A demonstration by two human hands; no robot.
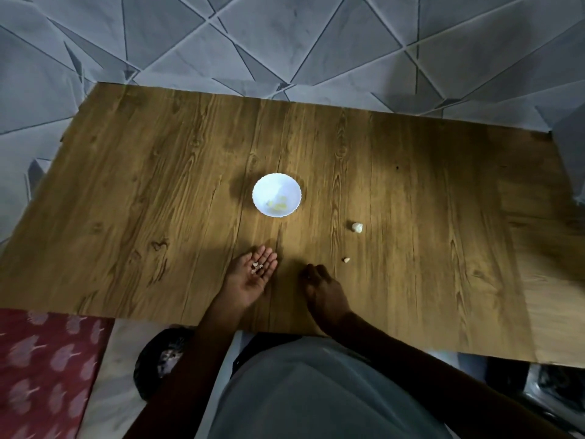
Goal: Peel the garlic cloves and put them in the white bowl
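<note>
Upturned left hand (pixel 253 275) cradles small, pale garlic bits (pixel 257 267).

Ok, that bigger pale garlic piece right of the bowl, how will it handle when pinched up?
The garlic piece looks small and lumpy, so it is probably light and more likely to wobble than roll far. Its pale skin looks papery, so it may slip or flake when pinched.

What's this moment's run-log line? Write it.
left hand: palm up, pale bits on it | right hand: curled over table, grip unclear | white bowl: yellowish pieces inside | garlic chunk: on table
</note>
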